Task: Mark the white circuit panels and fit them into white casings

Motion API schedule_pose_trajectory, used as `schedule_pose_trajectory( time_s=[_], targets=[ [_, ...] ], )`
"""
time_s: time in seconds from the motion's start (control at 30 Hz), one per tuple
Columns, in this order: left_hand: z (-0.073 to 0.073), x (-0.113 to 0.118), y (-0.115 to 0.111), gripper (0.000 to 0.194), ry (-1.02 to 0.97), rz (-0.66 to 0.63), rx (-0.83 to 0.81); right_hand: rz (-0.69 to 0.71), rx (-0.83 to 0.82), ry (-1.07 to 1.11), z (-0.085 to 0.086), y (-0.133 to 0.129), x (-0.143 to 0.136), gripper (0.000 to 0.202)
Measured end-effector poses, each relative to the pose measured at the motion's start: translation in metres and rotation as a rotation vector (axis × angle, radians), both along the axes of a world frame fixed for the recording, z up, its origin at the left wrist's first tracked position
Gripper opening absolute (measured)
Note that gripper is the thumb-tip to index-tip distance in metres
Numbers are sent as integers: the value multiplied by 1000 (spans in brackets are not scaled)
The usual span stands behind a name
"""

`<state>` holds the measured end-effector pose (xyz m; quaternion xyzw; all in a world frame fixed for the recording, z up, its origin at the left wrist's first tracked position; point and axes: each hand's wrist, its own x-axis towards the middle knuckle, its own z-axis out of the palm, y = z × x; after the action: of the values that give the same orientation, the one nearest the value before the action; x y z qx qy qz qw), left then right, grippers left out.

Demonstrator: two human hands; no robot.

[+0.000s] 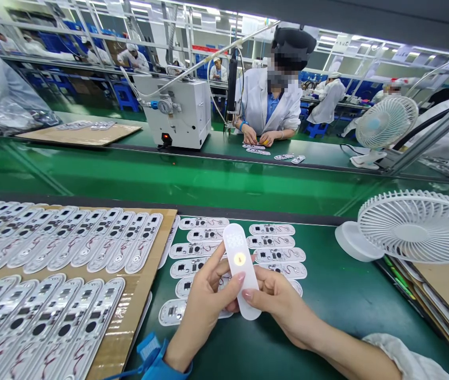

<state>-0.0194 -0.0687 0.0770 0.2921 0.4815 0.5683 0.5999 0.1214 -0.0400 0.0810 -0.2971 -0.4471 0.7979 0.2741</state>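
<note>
Between my two hands I hold a long white rounded panel (237, 243), tilted up over the bench. A round yellow light with a small mark glows on its face, and faint digits show above it. My left hand (214, 287) grips its left side, thumb on the front; a blue wrist strap circles that wrist. My right hand (274, 293) holds the lower right edge, thumb also on the front. Beneath and beside the hands lie several similar panels with circuit boards upward, in a left column (198, 249) and a right column (277, 255), partly hidden by my hands.
Cardboard (137, 295) at left carries rows of open panels (97, 303). A white fan (418, 229) stands at right beside stacked cardboard (446, 295). Across the green gap, a co-worker (271, 105) handles panels near a white machine (180, 113); another fan (386, 124) stands there.
</note>
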Motion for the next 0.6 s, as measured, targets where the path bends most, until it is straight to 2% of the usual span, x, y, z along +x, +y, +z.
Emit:
schedule_pose_trajectory(
  time_s=[0.2,0.4,0.6],
  targets=[
    [1,-1,0,82,16,-28,9,-2,7,28,-2,0,-1,39],
    [-8,-3,2,81,-17,-80,28,-20,-5,42,-8,-3,-3,38],
    [-10,1,1,57,-57,-48,-6,-24,-56,-31,-21,-12,-2,41]
  ],
)
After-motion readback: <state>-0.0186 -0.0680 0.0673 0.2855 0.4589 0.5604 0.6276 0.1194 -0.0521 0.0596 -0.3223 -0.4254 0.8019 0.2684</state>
